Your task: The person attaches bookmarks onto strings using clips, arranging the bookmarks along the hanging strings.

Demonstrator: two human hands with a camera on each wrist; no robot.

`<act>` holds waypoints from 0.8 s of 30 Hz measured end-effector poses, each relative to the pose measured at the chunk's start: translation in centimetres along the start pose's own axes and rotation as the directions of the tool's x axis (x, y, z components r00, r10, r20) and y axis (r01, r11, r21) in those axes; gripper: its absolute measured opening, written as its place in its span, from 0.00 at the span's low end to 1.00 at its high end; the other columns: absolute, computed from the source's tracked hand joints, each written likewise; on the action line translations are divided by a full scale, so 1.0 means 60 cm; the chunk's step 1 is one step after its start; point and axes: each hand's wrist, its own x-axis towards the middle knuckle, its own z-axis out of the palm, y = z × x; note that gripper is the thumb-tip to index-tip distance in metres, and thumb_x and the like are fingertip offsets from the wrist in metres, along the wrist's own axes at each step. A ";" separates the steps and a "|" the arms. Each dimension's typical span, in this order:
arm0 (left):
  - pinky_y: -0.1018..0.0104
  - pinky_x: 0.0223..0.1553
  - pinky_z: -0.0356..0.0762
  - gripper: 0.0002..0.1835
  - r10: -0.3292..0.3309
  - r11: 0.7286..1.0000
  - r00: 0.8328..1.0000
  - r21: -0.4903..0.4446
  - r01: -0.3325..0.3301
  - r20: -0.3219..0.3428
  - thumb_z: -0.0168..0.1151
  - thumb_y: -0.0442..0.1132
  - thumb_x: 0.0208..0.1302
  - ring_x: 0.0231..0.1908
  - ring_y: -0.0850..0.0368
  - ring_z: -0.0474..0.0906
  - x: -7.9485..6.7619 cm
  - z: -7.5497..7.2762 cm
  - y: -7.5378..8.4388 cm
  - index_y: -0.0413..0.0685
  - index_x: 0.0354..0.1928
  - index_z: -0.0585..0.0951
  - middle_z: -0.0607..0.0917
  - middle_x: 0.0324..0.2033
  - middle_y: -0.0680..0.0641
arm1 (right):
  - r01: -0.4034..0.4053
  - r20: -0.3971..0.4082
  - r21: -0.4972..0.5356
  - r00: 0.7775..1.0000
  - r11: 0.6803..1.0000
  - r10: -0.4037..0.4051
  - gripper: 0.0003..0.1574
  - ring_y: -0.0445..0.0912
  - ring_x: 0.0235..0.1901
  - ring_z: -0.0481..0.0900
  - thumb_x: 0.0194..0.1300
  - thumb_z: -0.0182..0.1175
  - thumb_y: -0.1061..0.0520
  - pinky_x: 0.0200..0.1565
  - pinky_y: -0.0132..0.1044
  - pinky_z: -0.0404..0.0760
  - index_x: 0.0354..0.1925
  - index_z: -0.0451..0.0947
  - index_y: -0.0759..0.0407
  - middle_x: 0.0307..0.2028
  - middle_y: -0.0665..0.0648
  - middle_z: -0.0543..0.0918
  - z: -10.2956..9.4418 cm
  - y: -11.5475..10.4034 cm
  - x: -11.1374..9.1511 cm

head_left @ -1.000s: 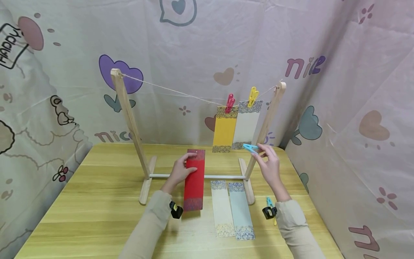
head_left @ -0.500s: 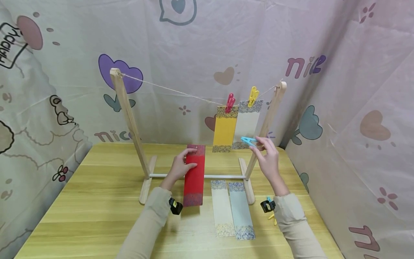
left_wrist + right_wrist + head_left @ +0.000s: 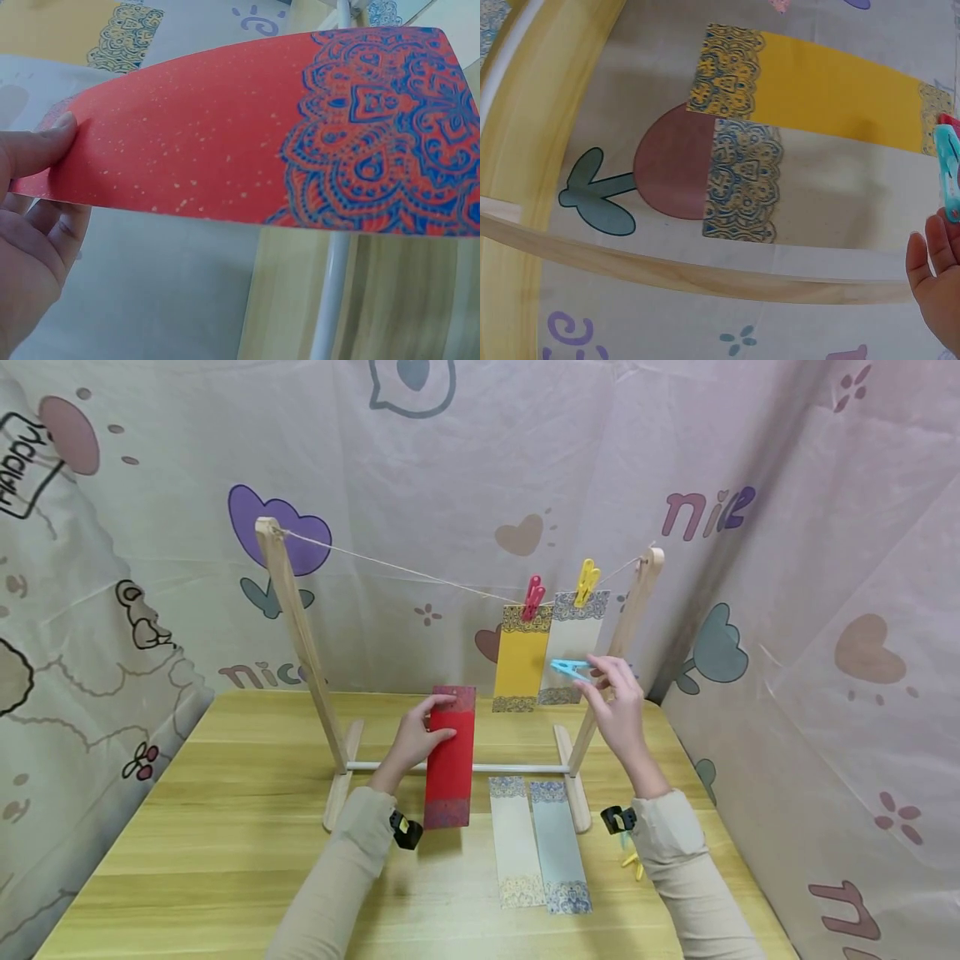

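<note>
My left hand (image 3: 416, 739) grips a red bookmark (image 3: 450, 760) by its upper left edge, thumb in front; the left wrist view shows blue lace print on the red bookmark's (image 3: 187, 150) far end. Between thumb and fingers my right hand (image 3: 618, 702) pinches a light-blue clothespin (image 3: 570, 668), in front of the hanging white bookmark (image 3: 573, 635). A yellow clothespin (image 3: 587, 581) clips that one to a string (image 3: 390, 566), and a pink clothespin (image 3: 533, 597) clips a yellow bookmark (image 3: 521, 656) beside it. The blue clothespin (image 3: 948, 169) is partly cut off in the right wrist view.
The string runs between two wooden posts (image 3: 300, 635), joined low down by a white rod (image 3: 517, 769). A cream bookmark (image 3: 516, 843) and a pale-blue bookmark (image 3: 560, 843) lie on the table (image 3: 187, 827). A yellow clothespin (image 3: 633, 863) lies near my right sleeve.
Both hands have risen: the left lifts the red bookmark a little, while the right carries the blue clothespin up and slightly left. The hanging bookmarks stay where they were.
</note>
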 end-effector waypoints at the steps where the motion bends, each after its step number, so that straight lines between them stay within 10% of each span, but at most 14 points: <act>1: 0.55 0.29 0.79 0.24 0.009 1.000 1.000 0.003 -0.009 0.002 0.61 0.26 0.53 0.35 0.42 0.76 0.001 0.000 0.002 0.43 0.54 0.72 0.73 0.48 0.37 | 0.007 -0.003 -0.001 1.000 1.000 -0.007 0.21 0.59 0.28 0.72 0.44 0.63 0.77 0.29 0.42 0.73 0.41 0.73 0.79 0.34 0.72 0.74 -0.002 -0.006 0.004; 24: 0.55 0.31 0.78 0.21 0.094 0.995 0.995 0.020 -0.094 0.018 0.60 0.25 0.53 0.37 0.42 0.75 0.022 -0.010 0.043 0.40 0.52 0.74 0.75 0.47 0.38 | 0.098 0.024 -0.003 0.995 0.995 -0.098 0.20 0.54 0.34 0.73 0.47 0.64 0.71 0.33 0.39 0.73 0.42 0.74 0.75 0.37 0.67 0.76 0.014 -0.015 0.058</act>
